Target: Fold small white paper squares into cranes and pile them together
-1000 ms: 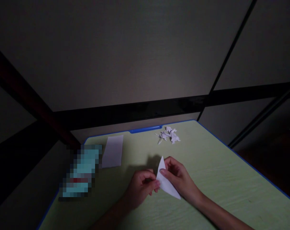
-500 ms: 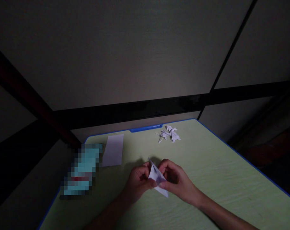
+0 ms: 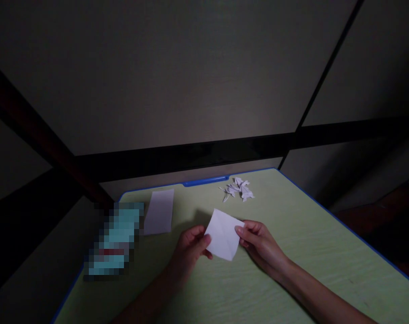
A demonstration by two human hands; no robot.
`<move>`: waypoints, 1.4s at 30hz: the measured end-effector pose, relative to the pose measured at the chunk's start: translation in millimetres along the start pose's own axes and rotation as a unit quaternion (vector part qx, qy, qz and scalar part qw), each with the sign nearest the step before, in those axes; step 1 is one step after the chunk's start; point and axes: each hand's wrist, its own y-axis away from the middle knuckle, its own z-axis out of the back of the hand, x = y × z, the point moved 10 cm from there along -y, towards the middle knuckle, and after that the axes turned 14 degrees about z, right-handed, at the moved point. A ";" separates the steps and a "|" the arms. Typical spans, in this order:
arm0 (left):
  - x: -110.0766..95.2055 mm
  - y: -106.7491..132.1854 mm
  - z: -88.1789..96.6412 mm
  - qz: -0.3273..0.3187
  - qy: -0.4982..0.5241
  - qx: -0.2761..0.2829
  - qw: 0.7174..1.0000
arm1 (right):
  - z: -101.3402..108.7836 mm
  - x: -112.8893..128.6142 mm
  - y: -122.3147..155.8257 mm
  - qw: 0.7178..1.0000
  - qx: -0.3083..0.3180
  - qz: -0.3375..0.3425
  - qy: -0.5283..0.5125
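A small square sheet of white paper (image 3: 223, 236) is held up above the table, opened out, with a faint crease running across it from corner to corner. My left hand (image 3: 191, 247) pinches its left corner, thumb on top and fingers behind. At the right corner my right hand (image 3: 258, 238) grips it the same way. The fingers beneath the paper are partly hidden.
The pale green table (image 3: 292, 216) has a blue edge. Several small folded white paper figures (image 3: 241, 189) lie at the back. To the left are a white paper sheet (image 3: 159, 211) and a blurred-out turquoise object (image 3: 118, 236). A panelled wall (image 3: 191, 81) stands behind.
The paper, folded over between my fingers before, is now spread open and turned flat toward me. My hands have moved apart, to its left and right corners.
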 end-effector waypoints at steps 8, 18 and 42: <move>0.0 -0.1 10.4 0.006 0.017 -0.040 0.999 | 0.8 1.4 -0.2 0.999 0.007 0.009 0.033; -14.6 2.5 3.6 -0.071 -0.046 -0.018 0.996 | -4.8 -0.7 0.4 0.997 0.032 -0.003 0.073; -8.4 1.4 15.7 -0.028 -0.027 -0.072 0.997 | -28.3 9.4 9.0 0.990 0.118 0.064 0.054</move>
